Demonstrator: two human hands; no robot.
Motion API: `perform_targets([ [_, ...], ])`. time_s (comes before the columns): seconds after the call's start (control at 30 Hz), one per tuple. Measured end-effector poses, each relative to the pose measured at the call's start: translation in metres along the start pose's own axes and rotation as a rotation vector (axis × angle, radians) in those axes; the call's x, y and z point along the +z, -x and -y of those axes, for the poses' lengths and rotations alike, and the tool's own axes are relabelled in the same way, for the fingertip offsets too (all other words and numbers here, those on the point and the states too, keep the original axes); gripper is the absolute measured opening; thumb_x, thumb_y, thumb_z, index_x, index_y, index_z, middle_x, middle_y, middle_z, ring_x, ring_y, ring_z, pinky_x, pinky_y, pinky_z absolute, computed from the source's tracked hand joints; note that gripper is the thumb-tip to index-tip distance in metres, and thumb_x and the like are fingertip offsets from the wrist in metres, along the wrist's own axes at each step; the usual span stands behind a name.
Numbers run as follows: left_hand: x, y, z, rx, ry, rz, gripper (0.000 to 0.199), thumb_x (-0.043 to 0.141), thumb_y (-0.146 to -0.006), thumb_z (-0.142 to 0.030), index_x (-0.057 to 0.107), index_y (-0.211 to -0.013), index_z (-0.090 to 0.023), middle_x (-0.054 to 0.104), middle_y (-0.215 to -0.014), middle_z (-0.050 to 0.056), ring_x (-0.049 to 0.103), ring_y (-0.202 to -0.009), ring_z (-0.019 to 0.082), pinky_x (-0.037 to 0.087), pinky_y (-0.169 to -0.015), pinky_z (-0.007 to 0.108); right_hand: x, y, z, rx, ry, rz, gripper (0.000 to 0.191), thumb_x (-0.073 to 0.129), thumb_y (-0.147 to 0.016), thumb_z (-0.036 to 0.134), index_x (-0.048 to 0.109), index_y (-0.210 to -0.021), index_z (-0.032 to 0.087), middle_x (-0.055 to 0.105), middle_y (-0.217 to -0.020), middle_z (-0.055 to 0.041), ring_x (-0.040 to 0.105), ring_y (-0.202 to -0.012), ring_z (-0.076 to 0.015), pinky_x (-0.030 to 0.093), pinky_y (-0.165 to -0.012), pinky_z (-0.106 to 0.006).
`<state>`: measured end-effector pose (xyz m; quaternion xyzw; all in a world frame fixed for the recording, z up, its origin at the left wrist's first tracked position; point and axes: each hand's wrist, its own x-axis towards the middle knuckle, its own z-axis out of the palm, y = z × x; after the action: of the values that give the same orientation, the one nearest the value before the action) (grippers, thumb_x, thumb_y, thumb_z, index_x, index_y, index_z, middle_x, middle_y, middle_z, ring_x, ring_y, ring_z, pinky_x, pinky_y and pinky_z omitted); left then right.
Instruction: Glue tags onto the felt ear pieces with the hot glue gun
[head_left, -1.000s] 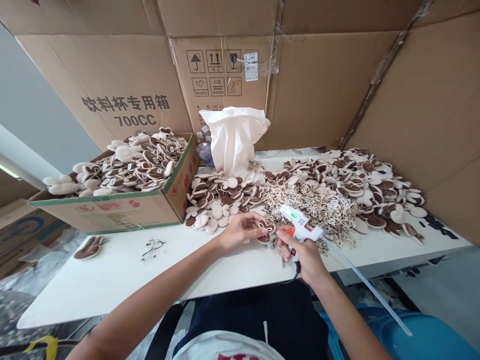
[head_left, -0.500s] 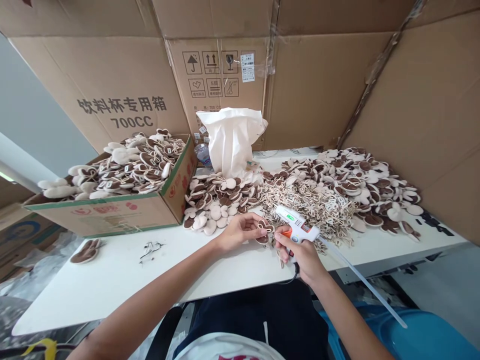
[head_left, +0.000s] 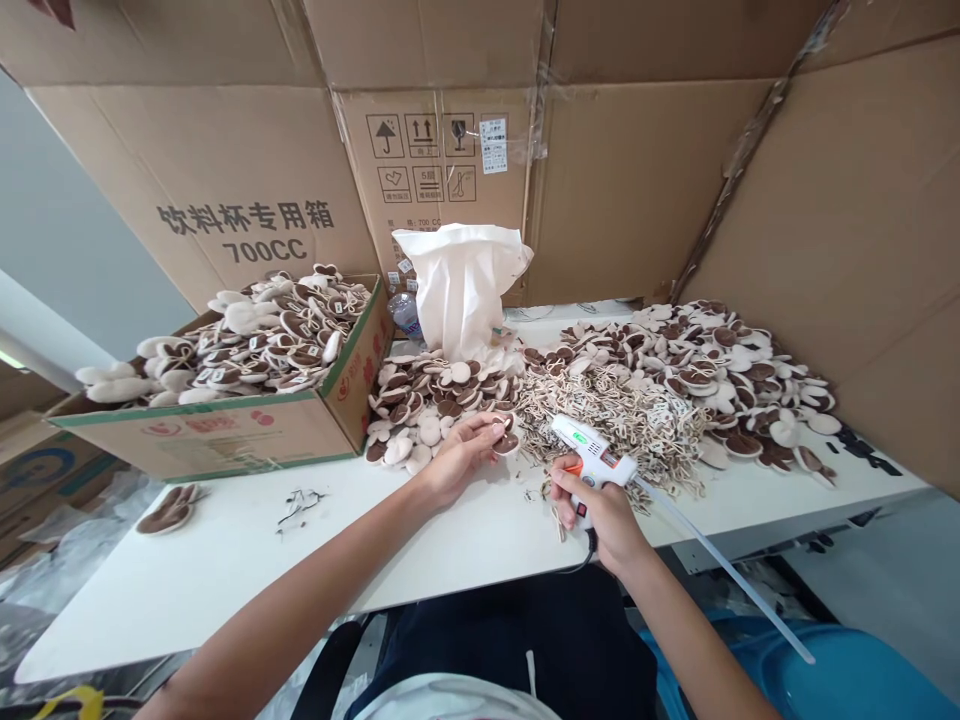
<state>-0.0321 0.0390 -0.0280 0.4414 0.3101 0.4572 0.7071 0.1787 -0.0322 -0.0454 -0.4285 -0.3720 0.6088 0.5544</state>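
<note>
Between the thumb and fingers of my left hand (head_left: 463,458) is a small brown-and-cream plush piece (head_left: 507,441), its brown side showing. My right hand (head_left: 600,508) grips a white glue gun (head_left: 592,455) with an orange trigger; a long glue stick (head_left: 731,573) juts from its back. The nozzle points left and up, apart from the plush piece. Behind the gun lies a heap of thin cream cord loops (head_left: 622,405). Past my left hand is a pile of similar plush pieces (head_left: 431,400).
A cardboard box (head_left: 225,435) full of finished-looking plush pieces stands at left. Another plush pile (head_left: 735,380) lies at right, near black pieces (head_left: 866,450). One piece (head_left: 169,508) and dark scraps (head_left: 300,503) lie front left. A white bag (head_left: 461,285) stands behind, before cardboard walls (head_left: 630,180).
My left hand has moved left and slightly up with the plush piece, away from the glue gun. The cord loop seen on the piece before is not clearly visible now. My right hand stays nearly still.
</note>
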Motion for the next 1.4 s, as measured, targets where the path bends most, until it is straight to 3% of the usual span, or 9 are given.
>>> perform_targets([
  [0.37, 0.001, 0.001, -0.002, 0.003, 0.023, 0.004, 0.037, 0.09, -0.078, -0.04, 0.071, -0.099, -0.016, 0.061, -0.084, 0.001, 0.057, -0.071, 0.01, 0.04, -0.06, 0.019, -0.003, -0.003, -0.004, 0.005, -0.031, 0.037, 0.032, 0.089, -0.077, 0.042, 0.07, -0.09, 0.019, 0.066, -0.07, 0.0013, 0.052, -0.045, -0.0094, 0.044, -0.043, -0.024],
  [1.0, 0.009, 0.005, 0.0, 0.012, -0.237, 0.149, 0.046, 0.086, -0.082, -0.047, 0.069, -0.111, -0.015, 0.07, -0.095, 0.007, 0.064, -0.076, 0.014, 0.048, -0.062, 0.023, -0.002, -0.001, -0.003, 0.043, 0.051, 0.05, 0.047, 0.093, -0.071, 0.046, 0.075, -0.103, 0.016, 0.07, -0.071, -0.0019, 0.051, -0.047, -0.0107, 0.048, -0.043, -0.025],
  [1.4, 0.013, 0.007, 0.0, 0.011, -0.28, 0.177, 0.042, 0.086, -0.083, -0.043, 0.069, -0.108, -0.014, 0.07, -0.094, 0.007, 0.065, -0.077, 0.015, 0.048, -0.065, 0.024, 0.001, 0.001, 0.001, 0.027, 0.064, 0.094, 0.038, 0.088, -0.077, 0.051, 0.071, -0.088, 0.019, 0.068, -0.07, -0.0004, 0.051, -0.046, -0.0103, 0.047, -0.044, -0.025],
])
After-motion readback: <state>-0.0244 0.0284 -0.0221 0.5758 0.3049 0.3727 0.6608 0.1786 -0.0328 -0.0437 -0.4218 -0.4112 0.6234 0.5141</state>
